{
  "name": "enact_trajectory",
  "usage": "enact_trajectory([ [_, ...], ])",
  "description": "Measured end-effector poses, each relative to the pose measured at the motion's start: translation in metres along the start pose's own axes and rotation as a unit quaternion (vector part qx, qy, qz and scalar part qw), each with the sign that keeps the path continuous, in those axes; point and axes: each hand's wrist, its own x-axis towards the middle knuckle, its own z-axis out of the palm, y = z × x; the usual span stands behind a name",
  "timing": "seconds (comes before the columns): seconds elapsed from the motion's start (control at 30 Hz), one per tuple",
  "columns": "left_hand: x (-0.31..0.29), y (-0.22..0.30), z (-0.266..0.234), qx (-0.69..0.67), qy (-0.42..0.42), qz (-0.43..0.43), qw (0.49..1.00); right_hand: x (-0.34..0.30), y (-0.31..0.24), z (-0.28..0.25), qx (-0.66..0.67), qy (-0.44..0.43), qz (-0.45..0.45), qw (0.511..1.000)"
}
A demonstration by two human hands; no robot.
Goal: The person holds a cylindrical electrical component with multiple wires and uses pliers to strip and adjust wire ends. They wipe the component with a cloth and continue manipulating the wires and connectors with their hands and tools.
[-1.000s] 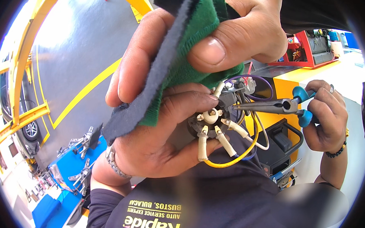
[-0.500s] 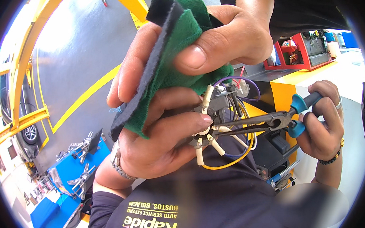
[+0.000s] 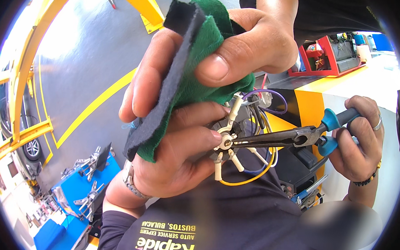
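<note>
My left hand (image 3: 178, 148) grips a round dark part with a pale centre (image 3: 226, 141). Cream-sleeved terminals (image 3: 218, 170) spread out from it, and yellow, blue, white and purple wires trail behind. Fingers of my right hand (image 3: 363, 138) are wrapped round the handles of long-nose pliers (image 3: 298, 136), which have dark jaws and teal-and-grey grips. The jaw tips meet at the right side of the pale centre; whether anything is pinched there I cannot tell. From above, another person's hand (image 3: 250, 51) holds a green cloth with a dark edge (image 3: 191, 87), partly covering my left fingers and the part.
A yellow-and-black striped surface (image 3: 310, 104) lies beyond the pliers, with a red tool box (image 3: 328, 57) at its far end. Blue benches with metal tools (image 3: 80, 193) stand at left. Yellow lift frames (image 3: 21, 70) and a car (image 3: 16, 164) are further left.
The plier jaws, spread a little before, have come together at the part's centre. My right hand has shifted slightly right. The part's pale centre shows more fully, as the part has turned a little.
</note>
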Motion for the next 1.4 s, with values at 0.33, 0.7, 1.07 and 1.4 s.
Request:
enact_trajectory([
  [0.33, -0.003, -0.01, 0.001, 0.017, -0.019, -0.015, 1.0, 0.004, -0.002, -0.001, 0.013, -0.006, -0.008, 1.0],
  [0.7, -0.01, -0.001, -0.006, 0.025, -0.074, -0.061, 0.995, 0.008, -0.003, -0.016, 0.004, -0.045, 0.031, 0.998],
  [1.07, -0.016, 0.009, -0.01, 0.015, -0.174, -0.133, 0.976, 0.001, -0.012, -0.053, -0.149, -0.12, 0.084, 0.978],
  [1.4, -0.004, 0.011, -0.015, 0.049, -0.167, -0.061, 0.983, 0.012, -0.004, -0.053, -0.12, -0.109, 0.012, 0.987],
])
